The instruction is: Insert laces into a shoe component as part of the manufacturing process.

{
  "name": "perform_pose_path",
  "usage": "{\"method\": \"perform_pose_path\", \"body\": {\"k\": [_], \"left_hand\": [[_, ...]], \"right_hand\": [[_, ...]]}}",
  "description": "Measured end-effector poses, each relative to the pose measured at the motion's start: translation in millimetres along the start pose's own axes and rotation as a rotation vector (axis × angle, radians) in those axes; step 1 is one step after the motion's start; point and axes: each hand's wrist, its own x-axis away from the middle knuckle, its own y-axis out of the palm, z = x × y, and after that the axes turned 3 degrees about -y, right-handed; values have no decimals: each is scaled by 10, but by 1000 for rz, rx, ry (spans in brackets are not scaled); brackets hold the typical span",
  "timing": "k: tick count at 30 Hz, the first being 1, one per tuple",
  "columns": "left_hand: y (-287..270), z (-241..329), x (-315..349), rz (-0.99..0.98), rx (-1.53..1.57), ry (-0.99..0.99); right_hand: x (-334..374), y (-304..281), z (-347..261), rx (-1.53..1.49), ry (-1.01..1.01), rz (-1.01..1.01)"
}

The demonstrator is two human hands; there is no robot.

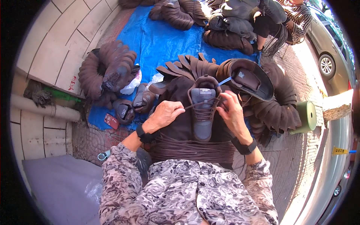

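Pinching a brown lace, left hand and right hand, fingertips closed, flank a shoe upper; contents of the white plastic bag indeterminable.

The shoe is open from above; brown pieces block beyond.

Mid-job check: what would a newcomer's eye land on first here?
Probably the bright blue tarp at the upper middle. Next, the grey and brown shoe at the centre, its lace pinched by the left hand and right hand. The green roll at the right also stands out.
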Motion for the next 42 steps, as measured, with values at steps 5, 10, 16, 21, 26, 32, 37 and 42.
{"method": "perform_pose_path", "body": {"k": [5,10,16,21,26,32,37,42], "left_hand": [[-326,-105,189,-52,92,-178],[-596,-482,624,109,-122,-167],[-652,-917,1111,303,-381,-159],[-501,-1067,984,368,-822,-233],[-378,-1475,652,588,-378,-212],[-438,-916,-243,559,-272,-118],[-312,-191,-523,462,673,-138],[-133,112,-609,260,601,-164]], "right_hand": [[16,-458,252,13,192,-153],[47,-1037,262,-134,222,-328],[487,-1688,302,314,-2,-126],[881,-1501,-143,1042,-169,174],[1241,-1260,-33,994,-322,179],[540,-710,425,759,-396,9],[191,-149,456,-11,-81,40],[81,-87,367,-293,294,-125]]}}
